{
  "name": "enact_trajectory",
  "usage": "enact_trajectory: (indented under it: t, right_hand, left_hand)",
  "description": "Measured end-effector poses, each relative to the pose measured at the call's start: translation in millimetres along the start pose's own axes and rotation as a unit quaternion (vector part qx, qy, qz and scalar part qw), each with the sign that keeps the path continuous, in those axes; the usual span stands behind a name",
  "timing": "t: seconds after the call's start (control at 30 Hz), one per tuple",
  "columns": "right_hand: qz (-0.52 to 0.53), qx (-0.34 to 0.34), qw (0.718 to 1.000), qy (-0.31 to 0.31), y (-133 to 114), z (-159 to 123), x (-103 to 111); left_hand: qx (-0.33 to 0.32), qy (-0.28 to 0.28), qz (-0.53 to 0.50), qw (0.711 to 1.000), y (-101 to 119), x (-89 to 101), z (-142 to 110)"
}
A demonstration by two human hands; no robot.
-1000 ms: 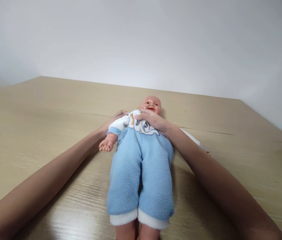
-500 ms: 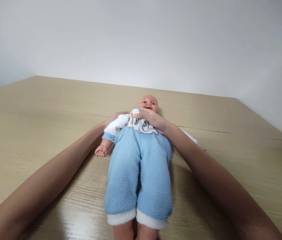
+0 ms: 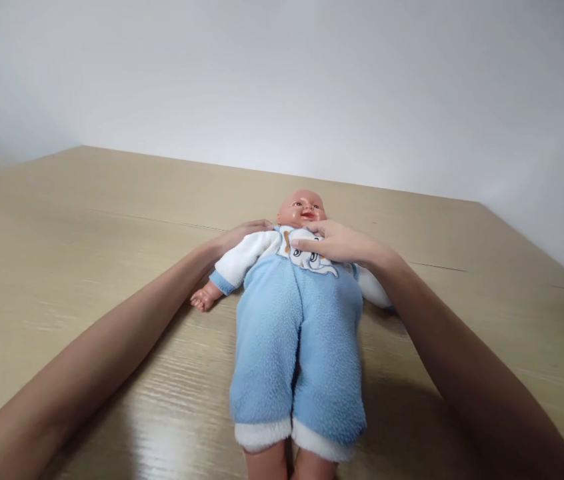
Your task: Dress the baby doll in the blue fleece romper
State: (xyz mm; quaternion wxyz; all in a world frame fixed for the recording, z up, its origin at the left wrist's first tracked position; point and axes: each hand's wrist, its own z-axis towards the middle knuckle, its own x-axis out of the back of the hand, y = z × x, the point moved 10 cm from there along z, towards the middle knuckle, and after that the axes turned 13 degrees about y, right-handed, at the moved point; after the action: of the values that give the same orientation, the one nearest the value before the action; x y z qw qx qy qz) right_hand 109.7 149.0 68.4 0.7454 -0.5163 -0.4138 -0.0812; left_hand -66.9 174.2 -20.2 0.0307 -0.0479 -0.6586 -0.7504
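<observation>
Mid-frame, the right hand point(image 3: 345, 241), fingers loosely parted and clutching nothing, rested over the cartoon patch point(image 3: 319, 265) on a doll point(image 3: 269, 327); the left hand point(image 3: 243, 235) touched its shoulder, grip impossible to tell.

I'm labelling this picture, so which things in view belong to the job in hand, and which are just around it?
Job in hand:
- doll, lying face up
- left hand, beside it, partly hidden
- right hand, over its front

Just around:
- table
- wall

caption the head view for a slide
Bald plastic doll in blue-and-white fleece, face-up on a tan wooden table, left hand by shoulder, right hand over chest.
</observation>
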Motion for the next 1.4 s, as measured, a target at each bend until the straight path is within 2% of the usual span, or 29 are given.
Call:
enact_trajectory:
  t: [0.07, 0.13, 0.27, 0.43, 0.53, 0.63, 0.73, 0.83, 0.93, 1.0, 1.03, 1.13, 1.2, 1.27, 1.33, 1.4]
  right_hand:
    - [-0.027, -0.008, 1.000, -0.003, 4.7, 0.7, -4.5]
    - [-0.039, -0.015, 0.999, 0.001, 7.0, 1.1, -5.5]
    - [-0.036, -0.026, 0.999, -0.007, 8.6, 0.1, -3.4]
    - [-0.057, -0.016, 0.998, 0.001, 7.2, -2.9, -2.1]
    - [-0.125, -0.025, 0.987, 0.096, 14.2, -12.1, 9.2]
    - [-0.164, -0.028, 0.965, 0.202, 27.0, -36.7, 23.9]
    - [-0.173, 0.026, 0.947, 0.271, 39.2, -74.0, 39.2]
    - [-0.213, 0.086, 0.929, 0.291, 56.1, -117.4, 54.0]
    - [-0.218, 0.074, 0.936, 0.267, 85.7, -154.2, 63.2]
    - [-0.208, 0.061, 0.944, 0.248, 102.2, -171.5, 64.5]
    - [-0.202, 0.055, 0.947, 0.244, 108.6, -177.5, 64.7]
    - [-0.181, 0.033, 0.950, 0.250, 120.6, -185.7, 65.6]
    - [-0.159, 0.012, 0.953, 0.256, 124.1, -185.9, 66.5]
    - [-0.115, -0.017, 0.957, 0.264, 127.0, -185.6, 68.8]
    - [-0.059, -0.048, 0.955, 0.288, 129.9, -187.0, 75.2]
    - [-0.002, -0.068, 0.944, 0.323, 131.0, -188.2, 83.6]
  left_hand:
    - [0.028, -0.014, -0.013, 0.999, 3.3, 1.3, -4.4]
    - [0.045, 0.003, 0.015, 0.999, 7.6, 9.1, -9.2]
    - [0.042, 0.043, 0.156, 0.986, 22.7, 26.9, -18.7]
    - [0.044, -0.053, 0.229, 0.971, 31.4, 16.3, -32.2]
    - [0.022, -0.104, 0.250, 0.962, 34.5, 8.9, -37.6]
    - [0.002, -0.118, 0.257, 0.959, 36.4, 7.2, -38.6]
    - [-0.018, -0.115, 0.259, 0.959, 39.5, 7.3, -37.2]
    - [-0.047, -0.080, 0.292, 0.952, 47.9, 9.2, -34.8]
    - [-0.159, 0.021, 0.351, 0.923, 82.4, 4.7, -37.1]
    - [-0.247, 0.069, 0.366, 0.894, 111.6, -14.6, -47.5]
    - [-0.280, 0.071, 0.366, 0.885, 122.9, -30.3, -53.3]
    - [-0.343, 0.009, 0.376, 0.861, 140.3, -92.1, -66.0]
    - [-0.360, -0.027, 0.413, 0.836, 138.8, -128.1, -67.0]
    - [-0.345, -0.061, 0.446, 0.824, 126.7, -152.1, -61.6]
    - [-0.321, -0.077, 0.456, 0.827, 113.4, -162.2, -54.7]
    - [-0.319, -0.069, 0.439, 0.837, 109.1, -162.4, -51.7]
